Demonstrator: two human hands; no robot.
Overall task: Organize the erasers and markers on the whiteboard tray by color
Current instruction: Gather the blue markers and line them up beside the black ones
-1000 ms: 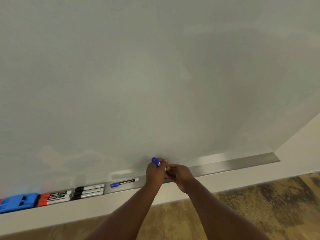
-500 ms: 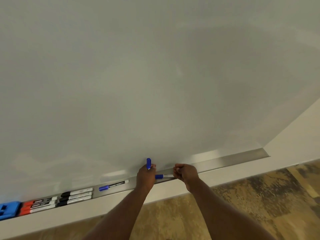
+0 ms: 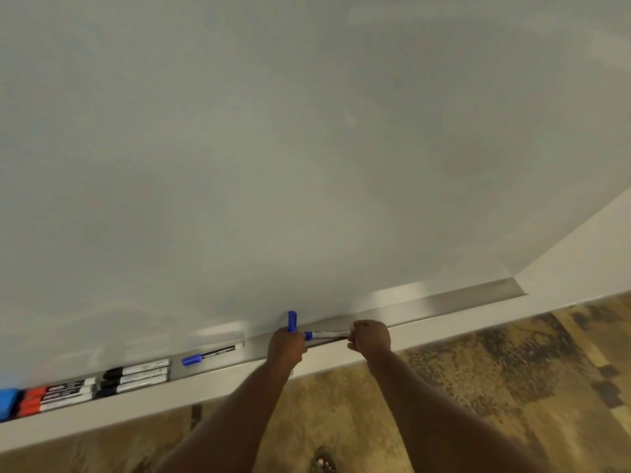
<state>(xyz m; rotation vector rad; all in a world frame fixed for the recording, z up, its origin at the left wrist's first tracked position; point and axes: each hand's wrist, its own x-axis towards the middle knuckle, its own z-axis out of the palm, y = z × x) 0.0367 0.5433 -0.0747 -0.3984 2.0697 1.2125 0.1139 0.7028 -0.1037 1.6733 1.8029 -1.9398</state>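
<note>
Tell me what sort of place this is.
Probably a classroom or meeting room: a large wall-mounted whiteboard, a metal tray holding markers and a blue eraser, and patterned carpet.

patchy brown carpet (image 3: 495, 387), sandalled foot (image 3: 322, 462)
</note>
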